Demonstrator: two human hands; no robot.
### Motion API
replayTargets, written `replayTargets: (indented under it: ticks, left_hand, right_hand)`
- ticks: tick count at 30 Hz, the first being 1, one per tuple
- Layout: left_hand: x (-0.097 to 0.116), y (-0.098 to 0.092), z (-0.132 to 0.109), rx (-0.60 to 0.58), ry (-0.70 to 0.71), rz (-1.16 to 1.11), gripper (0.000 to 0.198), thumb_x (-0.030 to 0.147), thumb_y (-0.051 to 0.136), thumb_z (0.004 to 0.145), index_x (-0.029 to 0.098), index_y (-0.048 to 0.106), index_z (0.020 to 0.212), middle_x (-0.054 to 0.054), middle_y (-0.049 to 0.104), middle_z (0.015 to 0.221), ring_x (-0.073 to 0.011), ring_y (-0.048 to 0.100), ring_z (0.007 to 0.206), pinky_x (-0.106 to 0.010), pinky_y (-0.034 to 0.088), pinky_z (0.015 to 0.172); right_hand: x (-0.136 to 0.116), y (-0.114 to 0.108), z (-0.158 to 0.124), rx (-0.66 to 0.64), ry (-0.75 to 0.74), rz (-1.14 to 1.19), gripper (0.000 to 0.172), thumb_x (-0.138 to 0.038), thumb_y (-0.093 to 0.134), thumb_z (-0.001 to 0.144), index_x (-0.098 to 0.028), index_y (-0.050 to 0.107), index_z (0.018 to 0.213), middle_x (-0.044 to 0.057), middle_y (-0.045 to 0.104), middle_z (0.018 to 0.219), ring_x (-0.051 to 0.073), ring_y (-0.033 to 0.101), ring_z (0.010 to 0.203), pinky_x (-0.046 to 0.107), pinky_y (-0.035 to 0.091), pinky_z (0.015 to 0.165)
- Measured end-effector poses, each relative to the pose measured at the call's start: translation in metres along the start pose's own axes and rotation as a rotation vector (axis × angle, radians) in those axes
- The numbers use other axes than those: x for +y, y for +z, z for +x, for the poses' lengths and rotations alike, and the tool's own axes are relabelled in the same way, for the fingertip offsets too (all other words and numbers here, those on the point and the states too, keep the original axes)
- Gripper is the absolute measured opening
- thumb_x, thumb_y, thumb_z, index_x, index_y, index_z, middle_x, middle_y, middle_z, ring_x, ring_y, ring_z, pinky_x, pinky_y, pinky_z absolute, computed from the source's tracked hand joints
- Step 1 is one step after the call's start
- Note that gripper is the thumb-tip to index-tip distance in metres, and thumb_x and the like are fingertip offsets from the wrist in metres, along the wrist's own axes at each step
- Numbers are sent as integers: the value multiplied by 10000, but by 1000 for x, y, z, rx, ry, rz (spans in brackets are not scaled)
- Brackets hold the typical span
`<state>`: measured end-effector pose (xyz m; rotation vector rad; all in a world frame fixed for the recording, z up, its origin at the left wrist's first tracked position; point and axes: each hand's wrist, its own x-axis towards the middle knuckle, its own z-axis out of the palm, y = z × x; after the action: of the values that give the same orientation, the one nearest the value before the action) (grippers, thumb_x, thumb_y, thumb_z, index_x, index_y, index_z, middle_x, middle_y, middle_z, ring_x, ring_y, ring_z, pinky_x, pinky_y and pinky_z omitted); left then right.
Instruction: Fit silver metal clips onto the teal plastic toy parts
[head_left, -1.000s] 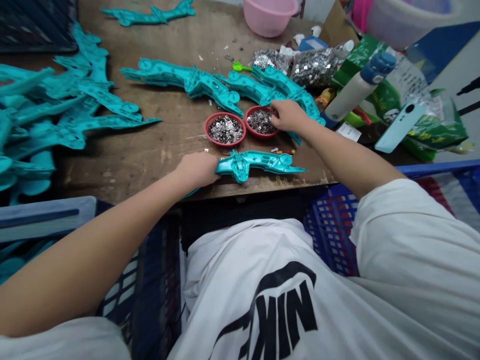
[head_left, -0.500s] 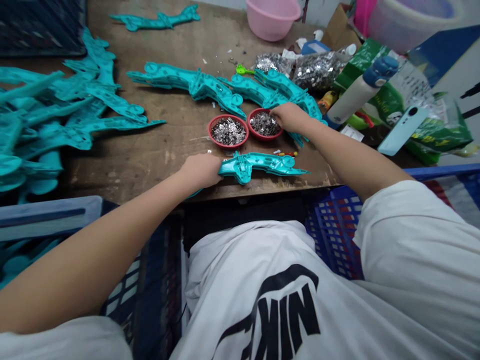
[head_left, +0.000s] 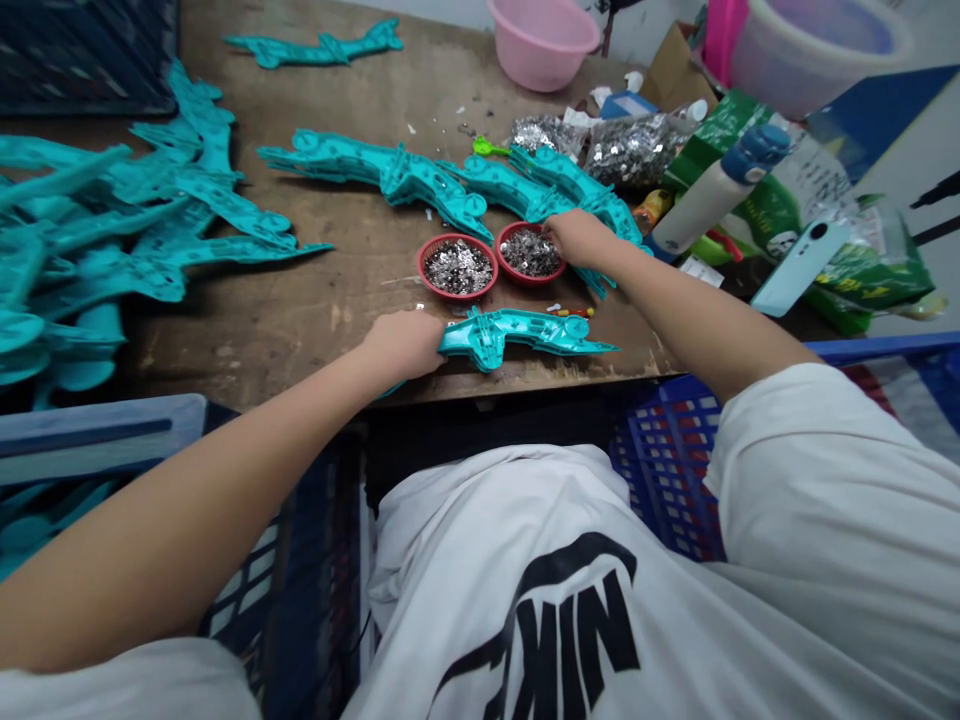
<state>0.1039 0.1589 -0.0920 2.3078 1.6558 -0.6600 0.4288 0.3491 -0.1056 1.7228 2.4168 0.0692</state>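
Left hand (head_left: 405,342): grip closed around one end of a turquoise plastic part (head_left: 517,338), which lies along the front edge of the surface (head_left: 352,275), nearer the person than both red baskets. Right hand (head_left: 581,240): fingertips down at the rim of the right red basket (head_left: 534,281), over its small metal pieces (head_left: 529,250); cannot tell whether its grip pinches one. Left red basket (head_left: 459,296) stands just beside, also filled with shiny bits. Small red-and-yellow item (head_left: 576,313) just behind the held part's free end. Beyond the baskets, more turquoise parts (head_left: 375,165) in a row; a large turquoise pile (head_left: 150,225) to the left. Far right: upright-leaning bottle (head_left: 709,190), pale blue phone (head_left: 801,268).
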Motion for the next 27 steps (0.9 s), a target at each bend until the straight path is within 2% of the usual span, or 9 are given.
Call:
replayTargets:
  ticks: [4,7,10,13,16,18,21,24,27]
  left_hand:
    - [1,-2,-1,-1,-4,-6,552,404,814,1163,150,894,1646,-311,894,1553,-527,885,1471,-527,762,1197]
    - [2,-3,-2,-11,-4,-1,561,412,801,1179,150,876,1670,-311,894,1551,-526,884,1473,-530,762,1199]
    - [2,-3,-2,-22,-1,5,553,403,782,1188,136,868,1664,-319,875,1583,-528,876,1483,-542,760,1207]
    - [2,-2,-3,-21,-1,6,562,402,772,1186,129,854,1670,-320,856,1624,-521,865,1506,-533,750,1221]
    - [1,-3,-4,-22,4,-6,556,421,753,1192,156,850,1671,-290,862,1634,-501,862,1516,-514,743,1221]
    - [0,-4,-4,-24,6,-17,546,442,741,1195,184,856,1662,-265,874,1628,-484,867,1510,-496,740,1213]
    - [-2,-7,-4,-32,1,-26,562,480,746,1181,206,865,1657,-260,882,1620,-480,874,1499,-485,738,1189]
    - [-3,-8,-4,-33,-16,-29,605,525,740,1171,206,863,1670,-276,882,1610,-492,874,1493,-499,733,1174]
    - [-3,-8,-4,-26,-36,-35,622,552,732,1162,209,872,1662,-273,898,1576,-496,880,1476,-497,729,1159]
  right_hand:
    - [1,1,0,18,3,53,549,-197,509,1231,-147,883,1630,242,902,1571,479,820,1457,587,653,1233]
    - [-2,-1,-1,12,51,29,537,-324,479,1295,-109,903,1546,297,897,1529,509,822,1441,608,651,1223]
    - [-2,-6,-6,-12,25,32,536,-277,465,1270,-78,897,1515,330,879,1554,527,806,1498,620,629,1273]
    - [3,-13,-23,5,-106,127,572,-191,453,1228,-85,820,1654,305,849,1660,499,784,1581,623,605,1341]
    - [6,-22,-53,30,-179,314,589,-237,542,1218,-157,696,1781,241,890,1598,452,841,1468,624,654,1288]
    - [4,-24,-76,9,-200,474,496,-288,638,1191,-227,729,1674,170,955,1377,405,890,1269,593,702,1205]
    - [-4,-21,-105,-33,-174,749,184,-425,732,1162,-301,819,1266,96,959,1109,338,884,985,499,741,996]
    - [-12,-12,-122,33,-91,878,354,-612,792,1104,-300,825,939,86,908,928,303,829,822,440,694,836]
    - [-14,-4,-129,147,-51,863,367,-651,829,1028,-305,943,986,63,877,865,309,810,833,437,665,827]
